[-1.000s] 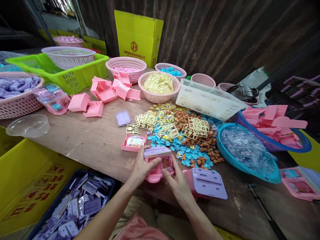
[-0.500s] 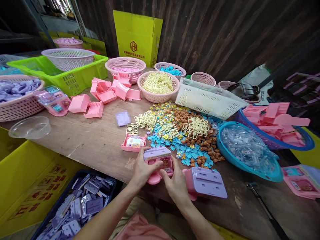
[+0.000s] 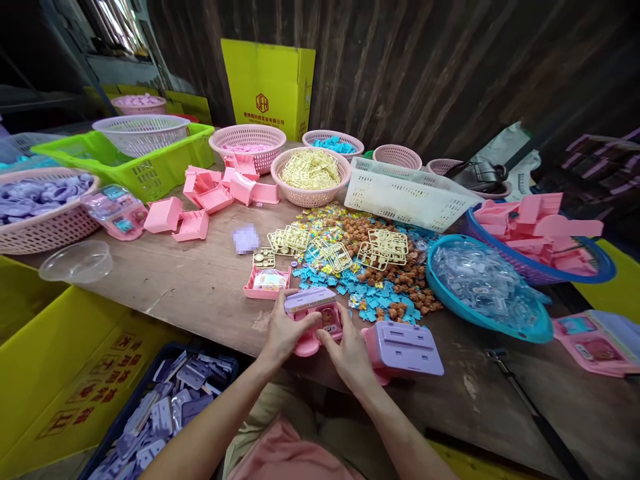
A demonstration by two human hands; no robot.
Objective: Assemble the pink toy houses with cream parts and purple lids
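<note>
Resting at the near edge of the wooden table [image 3: 190,287], the pink toy case [image 3: 314,319] sits between both hands. Left hand [image 3: 281,337]: fingers wrapped over the left side of the case, thumb laid across its front below the lilac lid; this grip is clamped on the case. Right hand [image 3: 349,353]: fingertips pressed against the front right face of the case, thumb meeting the left thumb near the middle; this grip is likewise closed on the case. The case stands upright, its pink base touching the table between the two palms.

Just right of the right hand lies a second pink case with a lilac back panel [image 3: 403,341], panel up, touching the wrist side of that hand. Just beyond the held case is a small open pink tray [image 3: 267,281]. Farther back spreads a heap of blue tiles [image 3: 370,299] and brown figures [image 3: 410,283]. Below the table edge, left of the forearms, a dark bin of lilac panels [image 3: 170,407] stands.
</note>
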